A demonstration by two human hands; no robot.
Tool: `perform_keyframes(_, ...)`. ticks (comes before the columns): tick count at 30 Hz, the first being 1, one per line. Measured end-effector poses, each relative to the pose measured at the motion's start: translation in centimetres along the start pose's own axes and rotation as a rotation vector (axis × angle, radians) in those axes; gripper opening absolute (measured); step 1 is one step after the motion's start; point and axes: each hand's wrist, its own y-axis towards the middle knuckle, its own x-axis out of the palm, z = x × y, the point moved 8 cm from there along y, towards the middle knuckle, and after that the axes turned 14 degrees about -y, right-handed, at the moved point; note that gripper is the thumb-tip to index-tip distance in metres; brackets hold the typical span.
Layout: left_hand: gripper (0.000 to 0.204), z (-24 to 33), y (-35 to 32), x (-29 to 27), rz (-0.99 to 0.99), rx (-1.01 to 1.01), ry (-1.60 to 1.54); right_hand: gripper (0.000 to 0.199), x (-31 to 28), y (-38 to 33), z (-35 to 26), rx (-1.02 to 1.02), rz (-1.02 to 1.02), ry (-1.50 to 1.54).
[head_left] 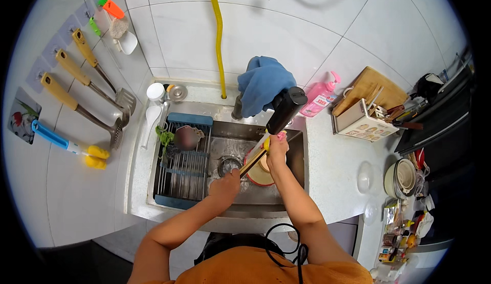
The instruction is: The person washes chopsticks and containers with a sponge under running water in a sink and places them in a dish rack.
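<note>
Over the sink (299, 156), my left hand (225, 187) is closed round the near end of some chopsticks (253, 162), which slant up to the right. My right hand (277, 153) is closed near their far end on a small pink and yellow sponge or cloth (281, 136). Water runs down beside it from the black faucet (287, 111). Under my hands, a red-rimmed dish (263, 182) lies in the sink with a smaller round piece in it, partly hidden by my right hand. The drain strainer (228, 164) shows to its left.
A drying rack (184, 174) with greens (164, 136) fills the sink's left side. Behind stand a blue cloth (266, 84) and a pink soap bottle (319, 99). A utensil holder (365, 121) and cutting board (371, 92) are at right. Ladles and turners (76, 102) hang left.
</note>
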Motion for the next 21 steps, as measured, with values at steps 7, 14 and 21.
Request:
perform_keyframes(7, 0.03, 0.8, -1.0, 2.7, -0.742, -0.463, -1.872, 0.016, 0.6, 1.4, -0.3, -0.02, -0.2, 0.199)
perform_keyframes(14, 0.026, 0.7, -0.5, 3.7, -0.693, -0.386, -1.633, 0.019, 1.5, 0.8, -0.8, -0.121, -0.295, 0.218)
perform_keyframes(21, 0.021, -0.8, 2.5, 0.6, -0.024, 0.01, -0.422, 0.022, 3.8, -4.5, 1.9, -0.072, -0.263, 0.02)
